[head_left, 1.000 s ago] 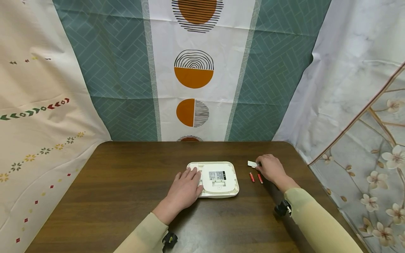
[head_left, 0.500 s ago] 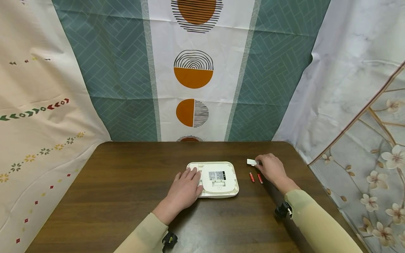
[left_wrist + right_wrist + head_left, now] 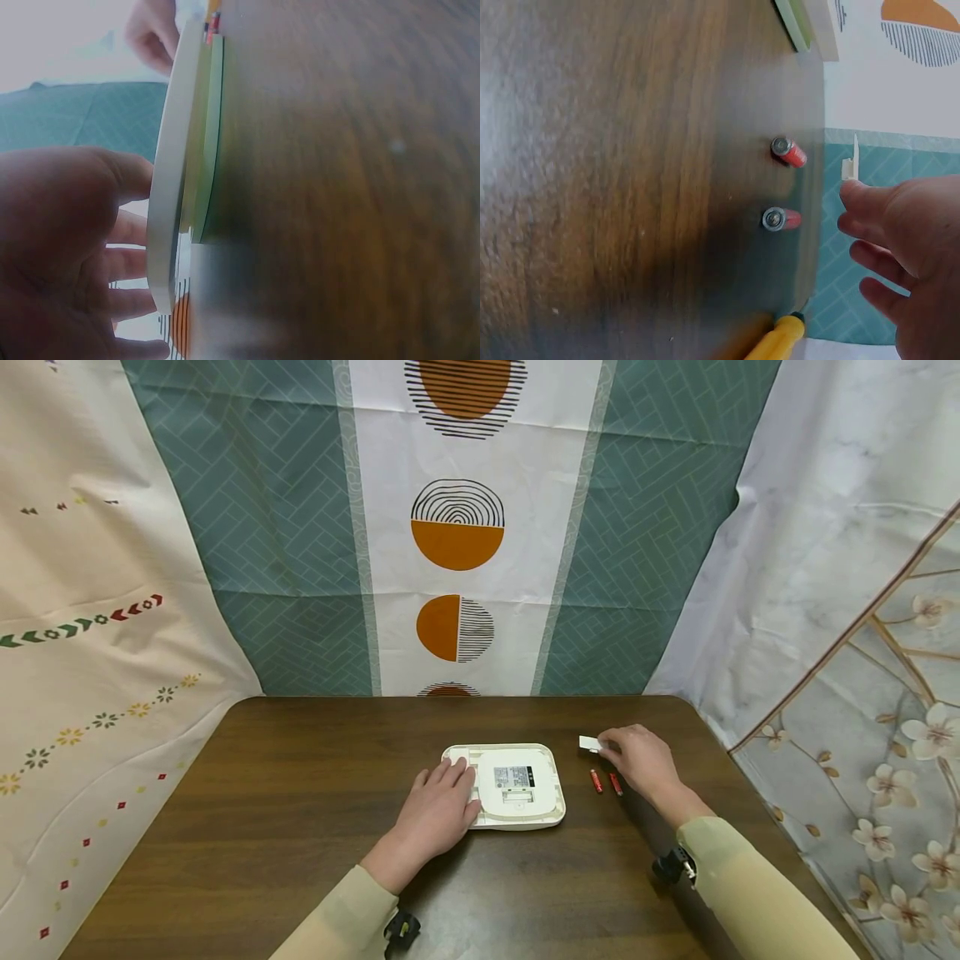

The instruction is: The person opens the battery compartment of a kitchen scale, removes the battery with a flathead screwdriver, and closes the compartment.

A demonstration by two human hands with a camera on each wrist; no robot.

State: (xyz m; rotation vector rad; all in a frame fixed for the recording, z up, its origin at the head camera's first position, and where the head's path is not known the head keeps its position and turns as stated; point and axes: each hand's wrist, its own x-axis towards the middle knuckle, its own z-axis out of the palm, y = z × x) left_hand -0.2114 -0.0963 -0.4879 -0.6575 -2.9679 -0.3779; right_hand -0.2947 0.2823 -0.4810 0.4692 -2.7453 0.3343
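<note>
A white, rounded-square device [image 3: 551,789] lies on the table, its printed label and small battery recess facing up. My left hand [image 3: 438,806] rests on its left side with fingers extended, the thumb at the near edge in the left wrist view. To the right of the device, my right hand [image 3: 643,760] pinches a small white battery cover [image 3: 589,743] between thumb and fingertips, raised above the table in the right wrist view. Two red batteries, one [image 3: 596,781] left of the other [image 3: 616,784], lie just on the near side of that hand.
A yellow-handled tool [image 3: 778,343], apparently a screwdriver, lies beyond the batteries in the right wrist view; the right hand hides it from the head view. Patterned cloths [image 3: 300,543] hang behind and beside the brown wooden table [image 3: 300,827].
My right hand has moved slightly left and lifted with the battery cover, toward the device. The left hand, device and batteries keep their places.
</note>
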